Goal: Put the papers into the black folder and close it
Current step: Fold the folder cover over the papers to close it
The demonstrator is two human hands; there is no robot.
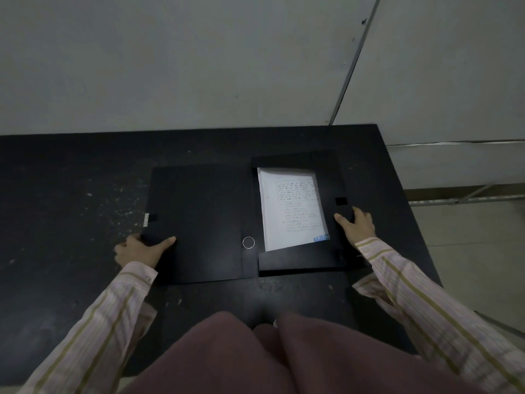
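1. Pale wall panels back a scuffed black tabletop (71, 194) that carries everything.
2. Left hand (142, 250) pinches the near-left corner of the flat black plastic folder (199, 223), thumb on top of the open cover.
3. Right hand (355, 226) rests flat, fingers spread, on the right flap.
4. White printed papers (289, 209) already lie in the folder's right half, tucked under its flaps.
5. Closing remains: likely the left cover must swing over the papers and latch.
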